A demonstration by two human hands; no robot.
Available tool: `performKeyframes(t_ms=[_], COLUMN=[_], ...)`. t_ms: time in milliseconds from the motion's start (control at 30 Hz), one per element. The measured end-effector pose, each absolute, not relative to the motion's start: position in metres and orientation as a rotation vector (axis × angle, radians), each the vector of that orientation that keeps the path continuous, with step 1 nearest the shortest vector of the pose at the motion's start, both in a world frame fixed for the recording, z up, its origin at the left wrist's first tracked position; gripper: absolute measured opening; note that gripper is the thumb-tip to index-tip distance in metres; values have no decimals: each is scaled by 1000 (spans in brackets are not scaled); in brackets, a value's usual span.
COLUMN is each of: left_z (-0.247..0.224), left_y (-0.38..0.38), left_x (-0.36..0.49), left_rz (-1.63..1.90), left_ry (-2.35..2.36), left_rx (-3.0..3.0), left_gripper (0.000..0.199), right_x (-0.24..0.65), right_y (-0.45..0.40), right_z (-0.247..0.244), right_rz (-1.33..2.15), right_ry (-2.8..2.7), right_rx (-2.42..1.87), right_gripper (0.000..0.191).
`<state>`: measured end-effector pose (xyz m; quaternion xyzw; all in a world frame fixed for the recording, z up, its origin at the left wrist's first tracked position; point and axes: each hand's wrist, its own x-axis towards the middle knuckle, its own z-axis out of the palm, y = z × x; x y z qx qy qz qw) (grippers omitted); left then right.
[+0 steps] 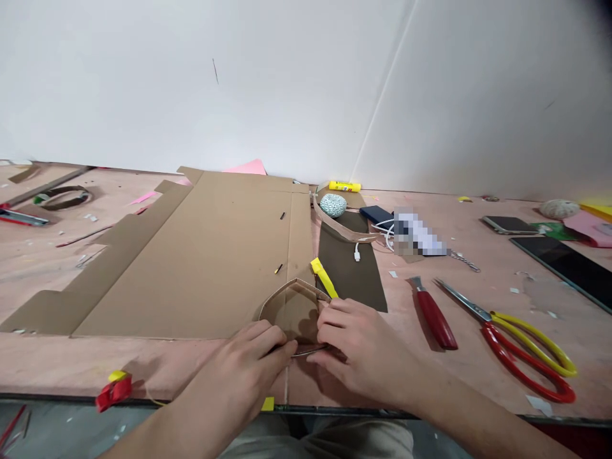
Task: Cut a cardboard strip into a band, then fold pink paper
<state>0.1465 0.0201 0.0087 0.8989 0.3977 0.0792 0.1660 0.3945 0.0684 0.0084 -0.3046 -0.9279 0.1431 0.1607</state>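
**Q:** Cardboard sheet (191, 255) and cardboard loop (291, 315) at its near edge?
**A:** Plain tan, both.
**Q:** Right of the sheet?
**A:** Dark brown panel (349, 261), dark red knife handle (433, 317), scissors (526, 363) with red and yellow grips.
**Q:** Beyond the sheet?
**A:** Pink paper (246, 167), yellow glue stick (344, 186), white ball (333, 205) speckled green.

Left hand (241, 373), right hand (361, 347) hold a cardboard loop (296, 280).

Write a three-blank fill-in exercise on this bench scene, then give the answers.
1. The left hand and right hand hold a loop made of bent ____.
2. The scissors have handles of yellow and ____.
3. The scissors lie to the ____ of the red-handled knife, as seen from the head camera.

Missing words: cardboard; red; right.
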Motion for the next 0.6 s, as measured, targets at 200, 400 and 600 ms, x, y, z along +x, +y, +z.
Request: performKeyframes(t_ms=[200,400,600], left_z=[12,6,3], left_y=[17,16,13], left_x=[144,145,141], left_rz=[31,123,257], left_ry=[1103,1077,1124], left_rx=[2710,2870,2823], left_gripper=[41,48,44], right_x=[393,364,355], right_y=[97,131,134], right_z=[24,17,8], right_rz=[528,459,442], right_ry=[-2337,-2513,-2579], right_rx=[-1049,-1128,-1142], right_gripper=[19,11,17])
